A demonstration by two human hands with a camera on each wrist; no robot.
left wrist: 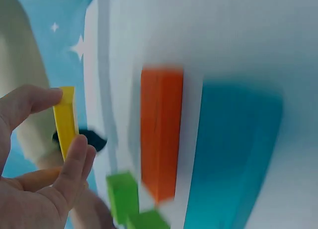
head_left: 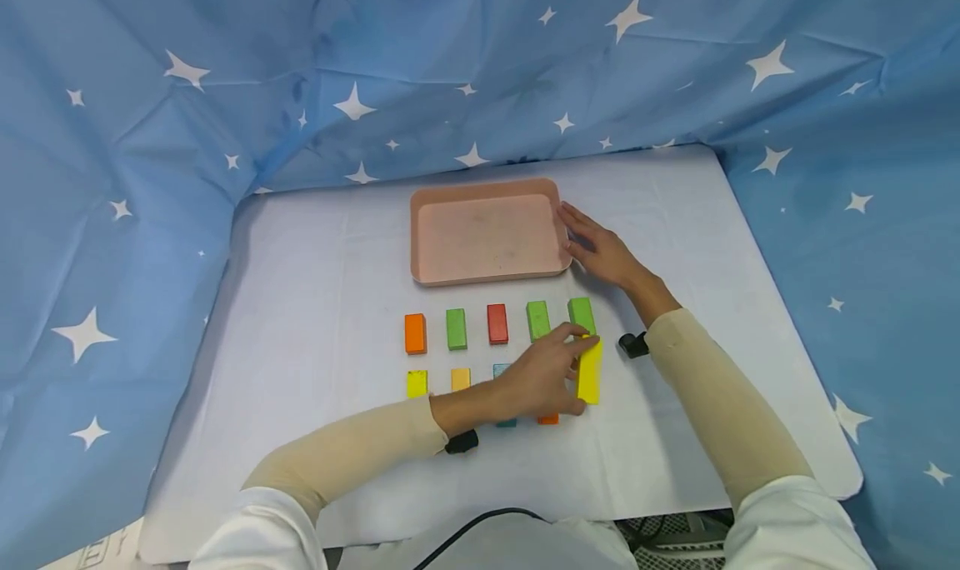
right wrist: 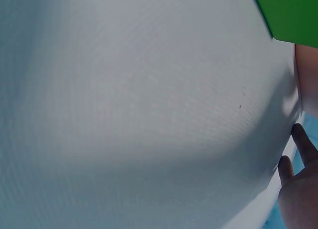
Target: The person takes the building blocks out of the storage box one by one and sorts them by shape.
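My left hand (head_left: 551, 370) pinches a long yellow block (head_left: 589, 372) at the right end of the near row; the left wrist view shows that yellow block (left wrist: 65, 118) held between thumb and forefinger. Under that hand lie an orange block (head_left: 548, 419) and a teal block (head_left: 506, 422), seen close as the orange block (left wrist: 160, 132) and the teal block (left wrist: 233, 149). My right hand (head_left: 596, 247) rests flat with straight fingers against the right rim of the empty pink tray (head_left: 487, 192). The far row holds orange (head_left: 415, 333), green (head_left: 456, 328), red (head_left: 497, 323) and two green blocks (head_left: 537, 319).
A small yellow block (head_left: 417, 382) and a pale orange one (head_left: 461, 378) lie in the near row on the white table (head_left: 300, 370). Blue star-patterned cloth (head_left: 112, 178) walls in the table on the back and both sides. A cable (head_left: 480, 524) runs at the near edge.
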